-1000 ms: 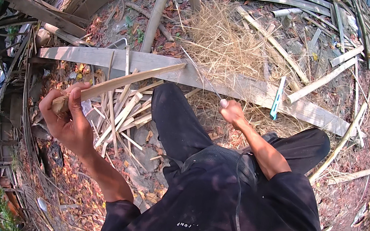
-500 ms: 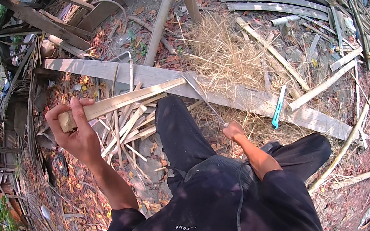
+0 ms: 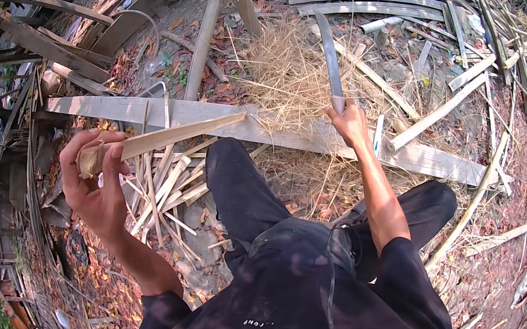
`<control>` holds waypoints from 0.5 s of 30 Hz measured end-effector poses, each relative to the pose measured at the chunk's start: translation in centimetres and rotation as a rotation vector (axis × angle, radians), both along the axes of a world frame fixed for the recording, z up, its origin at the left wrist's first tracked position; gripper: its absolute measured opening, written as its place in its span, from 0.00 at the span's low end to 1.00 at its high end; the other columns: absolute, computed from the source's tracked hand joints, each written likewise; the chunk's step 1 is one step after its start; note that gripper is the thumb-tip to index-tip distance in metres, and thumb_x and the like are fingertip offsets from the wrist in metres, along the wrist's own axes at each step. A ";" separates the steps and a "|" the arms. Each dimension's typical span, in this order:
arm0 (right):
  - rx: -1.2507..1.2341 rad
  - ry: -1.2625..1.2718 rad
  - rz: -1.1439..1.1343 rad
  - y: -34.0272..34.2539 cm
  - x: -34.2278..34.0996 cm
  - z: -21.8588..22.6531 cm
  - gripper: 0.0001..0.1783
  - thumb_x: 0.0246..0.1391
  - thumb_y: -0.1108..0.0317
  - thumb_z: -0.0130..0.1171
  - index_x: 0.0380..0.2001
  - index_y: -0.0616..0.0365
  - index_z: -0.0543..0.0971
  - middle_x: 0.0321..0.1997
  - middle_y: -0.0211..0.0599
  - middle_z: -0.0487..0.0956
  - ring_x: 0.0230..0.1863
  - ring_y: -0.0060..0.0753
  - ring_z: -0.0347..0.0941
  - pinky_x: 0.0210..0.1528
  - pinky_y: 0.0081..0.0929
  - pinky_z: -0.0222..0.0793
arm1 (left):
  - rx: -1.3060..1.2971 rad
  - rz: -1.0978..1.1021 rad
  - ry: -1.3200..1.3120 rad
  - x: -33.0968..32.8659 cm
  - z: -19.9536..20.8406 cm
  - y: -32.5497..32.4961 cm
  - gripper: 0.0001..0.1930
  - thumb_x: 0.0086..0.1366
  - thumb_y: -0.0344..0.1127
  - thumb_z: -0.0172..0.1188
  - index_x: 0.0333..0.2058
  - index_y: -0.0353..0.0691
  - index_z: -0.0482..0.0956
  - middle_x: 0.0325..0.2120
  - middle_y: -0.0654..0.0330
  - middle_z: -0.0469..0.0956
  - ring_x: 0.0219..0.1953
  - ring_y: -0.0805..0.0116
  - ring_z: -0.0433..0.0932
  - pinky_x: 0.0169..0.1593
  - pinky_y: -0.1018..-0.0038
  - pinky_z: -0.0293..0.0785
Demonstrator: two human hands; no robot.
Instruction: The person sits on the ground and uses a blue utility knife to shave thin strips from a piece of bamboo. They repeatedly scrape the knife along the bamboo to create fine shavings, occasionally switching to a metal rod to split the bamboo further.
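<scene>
My left hand [image 3: 94, 195] is closed around the thick near end of a pale split bamboo strip [image 3: 177, 136]. Tapering as it goes, the strip slants up to the right, its far tip at the grey wooden plank [image 3: 418, 157] lying across in front of me. In my right hand [image 3: 352, 125] a machete [image 3: 329, 53] is gripped by the handle, raised over the plank. Its long, slightly curved blade points away from me, apart from the strip. Partly behind my right forearm, a light blue narrow tool [image 3: 378, 133] lies on the plank.
Several split strips [image 3: 173, 184] are heaped beside my left knee. Dry straw-like shavings [image 3: 287, 64] cover the ground beyond the plank. Bamboo poles [image 3: 435, 116] lie at the right, and old timbers [image 3: 45, 51] crowd the far left.
My right hand has lifted the machete up and away from the strip, the blade swinging to point forward. My left hand has turned the strip slightly, still holding its near end.
</scene>
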State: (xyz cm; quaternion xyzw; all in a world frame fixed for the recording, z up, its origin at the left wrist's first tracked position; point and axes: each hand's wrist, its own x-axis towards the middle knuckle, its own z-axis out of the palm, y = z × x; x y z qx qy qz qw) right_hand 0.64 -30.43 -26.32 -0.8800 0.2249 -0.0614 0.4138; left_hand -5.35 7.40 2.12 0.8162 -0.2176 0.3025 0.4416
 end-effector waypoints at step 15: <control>-0.188 0.566 -0.349 -7.5 -9.5 -11.2 0.41 0.39 0.47 0.68 0.51 0.62 0.67 0.46 0.55 0.77 0.49 0.52 0.74 0.52 0.41 0.70 | -0.105 0.061 -0.178 0.3 1.0 -3.4 0.10 0.61 0.23 0.58 0.41 0.31 0.71 0.27 0.54 0.80 0.20 0.80 0.68 0.24 0.85 0.66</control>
